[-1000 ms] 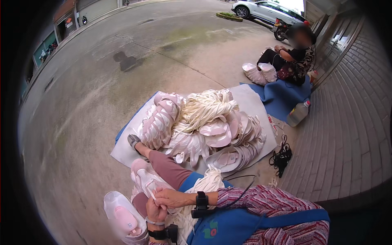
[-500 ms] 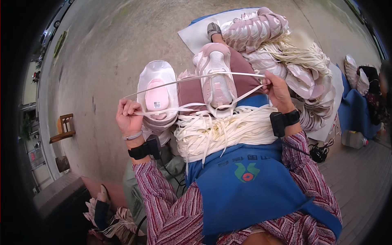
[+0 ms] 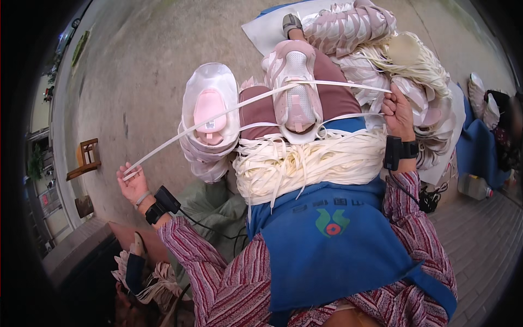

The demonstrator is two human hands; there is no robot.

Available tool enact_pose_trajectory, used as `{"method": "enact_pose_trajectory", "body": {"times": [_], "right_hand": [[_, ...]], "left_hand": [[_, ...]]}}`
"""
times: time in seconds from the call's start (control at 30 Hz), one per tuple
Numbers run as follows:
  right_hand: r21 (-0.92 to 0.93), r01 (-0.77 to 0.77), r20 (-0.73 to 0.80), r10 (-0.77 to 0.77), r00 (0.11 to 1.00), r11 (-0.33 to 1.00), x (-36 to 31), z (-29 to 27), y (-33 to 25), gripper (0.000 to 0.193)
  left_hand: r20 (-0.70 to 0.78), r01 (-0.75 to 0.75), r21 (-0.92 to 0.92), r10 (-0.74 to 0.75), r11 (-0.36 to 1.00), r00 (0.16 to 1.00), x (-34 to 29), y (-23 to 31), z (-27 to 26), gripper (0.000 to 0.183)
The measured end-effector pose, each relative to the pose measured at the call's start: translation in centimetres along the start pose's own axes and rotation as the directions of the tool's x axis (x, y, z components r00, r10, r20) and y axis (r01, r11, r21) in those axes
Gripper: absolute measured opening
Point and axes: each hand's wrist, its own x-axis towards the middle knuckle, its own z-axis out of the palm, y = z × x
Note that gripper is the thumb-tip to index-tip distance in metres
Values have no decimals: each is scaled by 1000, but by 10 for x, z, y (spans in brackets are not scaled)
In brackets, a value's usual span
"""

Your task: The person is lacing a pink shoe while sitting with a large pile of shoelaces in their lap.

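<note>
A pink and white shoe upper [image 3: 296, 60] lies on my thigh, toe pointing away. A flat cream shoelace [image 3: 239, 104] crosses its tongue and stretches tautly to both sides. Far out at the left, the fingers of my left hand [image 3: 133, 188] are closed on one stretch of the lace. My right hand [image 3: 399, 115], right of the upper, pinches the other stretch; a lower strand also runs from it toward the upper's collar. Across my lap, below the upper, rests a thick bundle of cream shoelaces [image 3: 305, 170].
Left of my knee stands a stack of nested shoe uppers [image 3: 212, 87] with pink insides. Large piles of uppers [image 3: 348, 30] and loose laces lie on a white sheet [image 3: 267, 28] at the far right. A wooden stool [image 3: 87, 158] is at the left, a plastic jug [image 3: 473, 186] at the right.
Both hands have spread apart: my left moved left and toward me, my right moved further right. The shoelace now spans wider across the upper, and the lower left strand has left my left hand.
</note>
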Motion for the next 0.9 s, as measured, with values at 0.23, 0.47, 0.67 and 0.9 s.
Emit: {"method": "enact_pose_trajectory", "body": {"times": [0.23, 0.47, 0.67, 0.9], "right_hand": [[-854, 425, 189, -583, 790, 300, 3, 19, 4, 26], [-659, 746, 747, -23, 664, 95, -59, 87, 12, 12], [-585, 753, 758, 127, 640, -301, -79, 93, 49, 14], [-560, 782, 807, 34, 590, -272, -69, 76, 56, 6]], "left_hand": [[180, 91, -301, -38, 949, 983, 22, 13, -5, 32], [629, -138, 260, -59, 956, 776, -81, -35, 91, 33], [692, -92, 642, -524, 761, 496, -218, -151, 162, 34], [509, -66, 846, -766, 529, 392, -265, -206, 172, 23]]}}
